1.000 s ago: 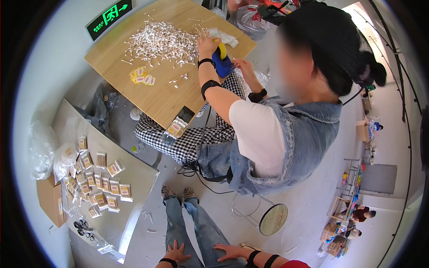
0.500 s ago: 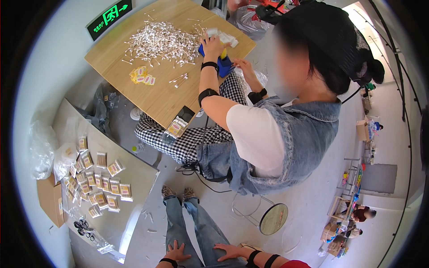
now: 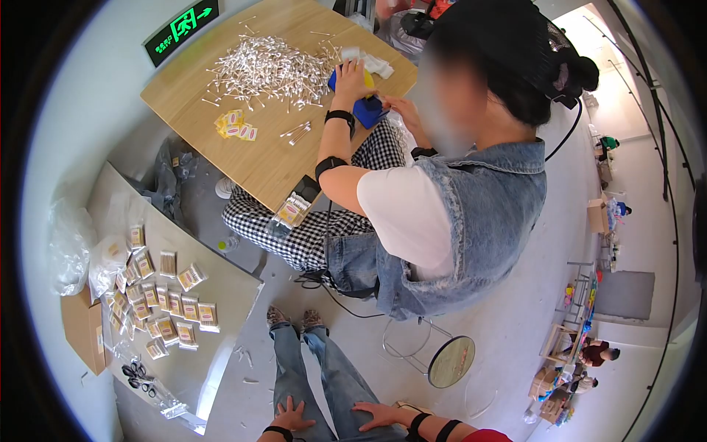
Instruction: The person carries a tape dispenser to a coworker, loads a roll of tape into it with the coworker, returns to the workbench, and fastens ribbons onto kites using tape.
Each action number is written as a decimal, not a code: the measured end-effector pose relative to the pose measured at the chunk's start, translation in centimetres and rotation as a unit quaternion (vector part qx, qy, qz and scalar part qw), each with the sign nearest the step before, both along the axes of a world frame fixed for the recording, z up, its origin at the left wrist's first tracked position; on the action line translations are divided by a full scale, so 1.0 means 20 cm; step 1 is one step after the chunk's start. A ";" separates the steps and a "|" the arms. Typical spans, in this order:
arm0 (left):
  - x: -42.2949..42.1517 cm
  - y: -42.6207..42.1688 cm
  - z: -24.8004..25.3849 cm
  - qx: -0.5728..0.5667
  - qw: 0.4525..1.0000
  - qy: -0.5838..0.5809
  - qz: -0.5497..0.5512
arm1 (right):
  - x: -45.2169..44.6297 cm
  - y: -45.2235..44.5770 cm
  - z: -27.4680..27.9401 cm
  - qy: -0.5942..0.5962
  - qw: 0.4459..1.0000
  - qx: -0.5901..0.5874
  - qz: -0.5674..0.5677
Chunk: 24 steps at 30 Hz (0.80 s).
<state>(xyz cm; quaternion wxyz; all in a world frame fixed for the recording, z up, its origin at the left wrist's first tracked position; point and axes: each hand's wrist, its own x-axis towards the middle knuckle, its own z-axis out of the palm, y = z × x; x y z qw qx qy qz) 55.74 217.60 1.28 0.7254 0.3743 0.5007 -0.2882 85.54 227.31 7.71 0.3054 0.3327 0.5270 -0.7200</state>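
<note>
At the far left, clear plastic bags [image 3: 68, 250] lie above an open cardboard box [image 3: 85, 331], beside a pale table [image 3: 228, 295]. Packs of cotton swabs [image 3: 168, 302] are spread over this table, some overlapping, with black-handled scissors [image 3: 140, 376] at its near end. Farther off, a green exit sign [image 3: 181, 29] is on the wall above a wooden table [image 3: 258, 166], which carries yellow and white labels [image 3: 232, 125] and a broad heap of loose swabs [image 3: 272, 74].

In the near middle, the person's left hand [image 3: 294, 416] rests with fingers spread wide on one leg of the blue jeans [image 3: 291, 368]; the right hand [image 3: 374, 416] lies likewise on the other leg, both holding nothing. Beyond them, a black tray [image 3: 308, 188] sits at the wooden table's near corner. A co-worker [image 3: 479, 214] in a denim vest has one hand [image 3: 350, 82] over a blue-and-yellow holder [image 3: 366, 112]; how firmly it grips cannot be told. To the right stands a round stool [image 3: 451, 362], and at far right someone in dark red [image 3: 592, 355] is near boxes [image 3: 545, 383].
</note>
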 end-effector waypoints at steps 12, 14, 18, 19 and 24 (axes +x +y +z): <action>-0.01 -0.01 0.01 0.016 1.000 0.002 0.018 | -0.02 0.02 0.02 -0.004 1.000 0.000 -0.009; -0.01 -0.01 0.00 0.011 1.000 0.003 0.017 | -0.02 0.02 0.02 -0.004 1.000 -0.002 -0.010; -0.02 0.00 -0.01 -0.004 1.000 -0.002 0.020 | -0.01 0.01 0.01 0.000 1.000 -0.008 -0.015; -0.02 0.01 0.00 0.000 1.000 -0.001 0.019 | -0.01 0.01 0.00 0.002 1.000 -0.006 -0.013; -0.02 0.01 0.01 0.006 1.000 0.002 0.015 | -0.01 0.01 0.00 0.003 1.000 -0.006 -0.015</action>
